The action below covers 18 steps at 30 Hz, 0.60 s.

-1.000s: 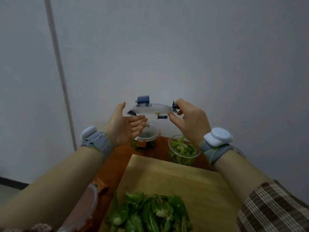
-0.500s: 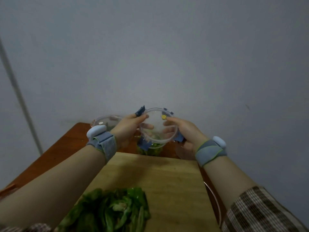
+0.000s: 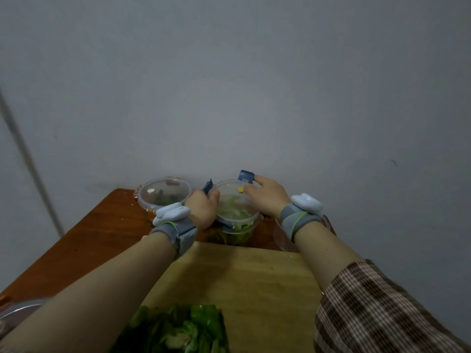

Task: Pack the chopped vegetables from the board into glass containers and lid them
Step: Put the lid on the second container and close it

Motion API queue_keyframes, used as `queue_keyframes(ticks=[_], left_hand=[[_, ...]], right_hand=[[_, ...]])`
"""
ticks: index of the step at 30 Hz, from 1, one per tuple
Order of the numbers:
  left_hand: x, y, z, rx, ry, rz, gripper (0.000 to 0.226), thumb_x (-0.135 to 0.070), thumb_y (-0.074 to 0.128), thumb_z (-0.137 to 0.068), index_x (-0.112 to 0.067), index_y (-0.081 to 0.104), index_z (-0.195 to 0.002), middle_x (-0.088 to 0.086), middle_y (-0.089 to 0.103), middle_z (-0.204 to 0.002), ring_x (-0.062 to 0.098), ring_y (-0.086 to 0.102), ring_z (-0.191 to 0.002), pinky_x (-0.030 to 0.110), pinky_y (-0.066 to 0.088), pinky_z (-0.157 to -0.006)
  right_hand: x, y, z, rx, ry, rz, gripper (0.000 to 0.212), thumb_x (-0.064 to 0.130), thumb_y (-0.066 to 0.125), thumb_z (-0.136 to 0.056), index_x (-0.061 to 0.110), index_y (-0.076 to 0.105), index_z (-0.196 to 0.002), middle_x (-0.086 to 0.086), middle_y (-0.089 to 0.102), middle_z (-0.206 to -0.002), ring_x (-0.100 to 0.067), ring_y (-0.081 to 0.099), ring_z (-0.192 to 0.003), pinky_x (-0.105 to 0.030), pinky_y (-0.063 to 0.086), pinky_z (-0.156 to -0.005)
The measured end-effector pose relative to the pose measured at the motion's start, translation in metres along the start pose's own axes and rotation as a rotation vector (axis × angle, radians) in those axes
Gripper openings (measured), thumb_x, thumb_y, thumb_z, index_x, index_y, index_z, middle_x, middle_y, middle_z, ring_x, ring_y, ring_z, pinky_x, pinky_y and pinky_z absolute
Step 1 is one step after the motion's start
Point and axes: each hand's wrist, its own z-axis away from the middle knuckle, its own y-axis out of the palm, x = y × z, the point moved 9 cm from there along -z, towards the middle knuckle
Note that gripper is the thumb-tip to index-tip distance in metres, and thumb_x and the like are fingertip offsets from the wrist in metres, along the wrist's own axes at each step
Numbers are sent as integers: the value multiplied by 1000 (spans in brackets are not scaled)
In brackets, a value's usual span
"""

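The clear lid (image 3: 233,200), which half a second ago was held tilted in the air between both hands, now sits flat on the glass container (image 3: 238,234) of pale green chopped vegetables, at the far edge of the cutting board (image 3: 244,278). The left hand (image 3: 202,210) has come down with it: its grip grasps the lid's left rim, thumb lying on top just beside a raised blue clip (image 3: 208,186), while the other fingers are hidden behind the back of the hand. The right hand (image 3: 267,200) has released its earlier pinch; its grip is now loose, with fingers spread flat on the lid's right side, the index fingertip touching the upright blue clip (image 3: 246,175) at the far rim and the thumb next to the small yellow dot (image 3: 239,190). Both of these clips stand up, not folded down. To the left, touching the left wrist's view line, a second container (image 3: 164,194) stands already lidded on the reddish tabletop (image 3: 89,238), showing more fully than before. A pile of chopped green pepper (image 3: 178,329) lies on the near end of the board. Both wrists wear grey bands with white devices.
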Motion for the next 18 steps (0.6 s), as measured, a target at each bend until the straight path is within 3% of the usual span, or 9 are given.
queue_keyframes(ticks=[5, 11, 18], left_hand=[[3, 5, -12, 41, -25, -122, 50, -42, 43, -94, 3, 65, -96, 19, 64, -83, 36, 65, -87, 40, 53, -80], [13, 2, -13, 11, -33, -208, 58, -50, 49, -91, -1, 49, -122, 19, 62, -112, 35, 61, -100, 39, 51, -86], [17, 3, -7, 5, 12, -102, 59, -51, 54, -87, -4, 45, -123, 19, 62, -115, 39, 63, -99, 48, 53, -86]], right_hand=[[-3, 14, -10, 52, 1, 238, 42, 34, 43, -97, 16, 48, -135, -8, 54, -137, -32, 58, -109, -31, 46, -82], [-5, 21, -10, 35, -18, 357, 36, 36, 41, -97, 17, 53, -125, -12, 65, -111, -33, 58, -85, -29, 39, -67], [-5, 20, 1, -14, -69, 395, 33, 35, 41, -97, 13, 53, -117, -13, 64, -112, -35, 60, -95, -29, 35, -67]])
